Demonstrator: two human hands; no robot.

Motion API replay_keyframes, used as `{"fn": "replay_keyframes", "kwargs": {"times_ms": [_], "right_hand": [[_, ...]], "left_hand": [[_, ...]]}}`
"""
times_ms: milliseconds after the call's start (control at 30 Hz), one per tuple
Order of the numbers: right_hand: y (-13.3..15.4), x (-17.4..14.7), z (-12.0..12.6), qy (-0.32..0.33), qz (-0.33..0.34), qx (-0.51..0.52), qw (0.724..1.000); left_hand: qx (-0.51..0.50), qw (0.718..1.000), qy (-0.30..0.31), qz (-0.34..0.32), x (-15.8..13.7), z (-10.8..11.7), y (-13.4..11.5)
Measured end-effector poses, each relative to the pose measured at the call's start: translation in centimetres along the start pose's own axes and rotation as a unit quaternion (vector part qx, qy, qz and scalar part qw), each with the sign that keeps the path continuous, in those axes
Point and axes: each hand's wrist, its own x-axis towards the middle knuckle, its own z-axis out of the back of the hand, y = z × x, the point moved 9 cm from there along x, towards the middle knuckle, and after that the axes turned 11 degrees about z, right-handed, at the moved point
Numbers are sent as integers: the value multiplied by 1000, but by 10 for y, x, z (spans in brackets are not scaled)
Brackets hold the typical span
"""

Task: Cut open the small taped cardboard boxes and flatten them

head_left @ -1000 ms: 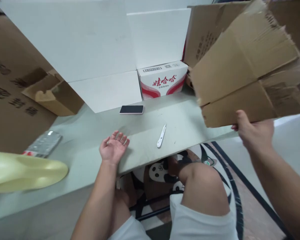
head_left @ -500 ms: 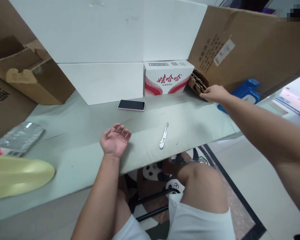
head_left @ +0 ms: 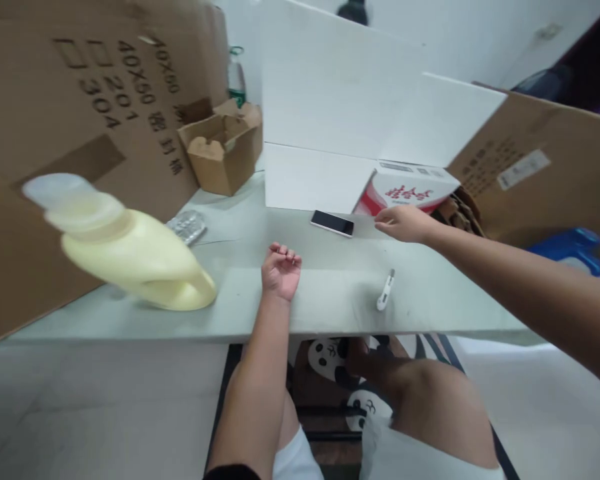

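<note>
My left hand (head_left: 281, 273) rests palm up on the pale green tabletop, its fingers loosely curled over a bare palm. In front of the white and red box (head_left: 410, 193), my right hand (head_left: 404, 223) reaches leftward with fingers stretched out, apparently holding nothing. A dark-screened phone (head_left: 333, 223) lies between the two hands, nearest to the right fingertips. Closer to the front edge is a white utility knife (head_left: 386, 291). Folded brown cardboard (head_left: 457, 212) sits behind my right wrist, beside the box.
A pale yellow bottle (head_left: 140, 257) stands at left, near a clear plastic package (head_left: 187, 227) and an open small carton (head_left: 225, 153). White panels (head_left: 320, 177) line the back. Large cardboard (head_left: 545, 173) and a blue bottle (head_left: 570, 250) are at right.
My right hand has left the folded cardboard and moved left in front of the box. My left fingers have curled a little more. The view has swung left, showing the whole yellow bottle.
</note>
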Motion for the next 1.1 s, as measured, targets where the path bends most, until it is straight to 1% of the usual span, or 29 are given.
{"fn": "replay_keyframes", "kwargs": {"times_ms": [100, 167, 267, 333, 400, 467, 567, 633, 700, 767, 800, 833, 867, 900, 933, 967, 1033, 1100], "right_hand": [[88, 62, -8, 8, 75, 0, 997], [147, 104, -13, -1, 135, -2, 991], [229, 162, -16, -33, 229, -3, 973], [269, 199, -15, -61, 255, 20, 965], [293, 234, -13, -78, 237, 60, 966], [302, 265, -12, -87, 197, 93, 972], [299, 299, -11, -104, 142, 101, 979], [291, 310, -10, -114, 122, 91, 982], [282, 311, -10, -121, 119, 81, 982], [275, 299, -10, -132, 126, 73, 980], [272, 289, -9, -140, 130, 72, 979], [269, 275, -8, -149, 135, 72, 977], [266, 259, -6, -158, 143, 73, 974], [263, 240, -5, -165, 153, 76, 971], [260, 220, -3, -172, 162, 81, 968], [256, 198, -1, -179, 170, 89, 965], [240, 152, 4, -198, 174, 115, 958], [213, 105, 9, -224, 158, 161, 948]], "left_hand": [[-21, 999, 7, -45, -8, 8, -32], [-33, 998, 10, -61, -11, 12, -46], [-46, 997, 11, -65, -10, 14, -55], [-68, 996, 5, -56, -7, 15, -56], [-97, 994, -1, -41, -4, 15, -54], [-114, 993, -5, -27, -1, 15, -54], [-108, 994, -10, -19, 1, 18, -61], [-93, 995, -16, -28, 1, 20, -68], [-74, 996, -19, -39, 1, 23, -74], [-36, 997, -38, -55, 2, 27, -79], [-6, 995, -69, -73, 2, 32, -82], [30, 988, -116, -99, 0, 40, -85], [69, 974, -173, -133, -4, 48, -90], [108, 953, -227, -171, -10, 55, -96], [143, 928, -270, -214, -18, 60, -101], [169, 903, -298, -258, -27, 61, -106], [203, 857, -318, -350, -46, 58, -112], [225, 816, -316, -428, -65, 51, -114]]}}
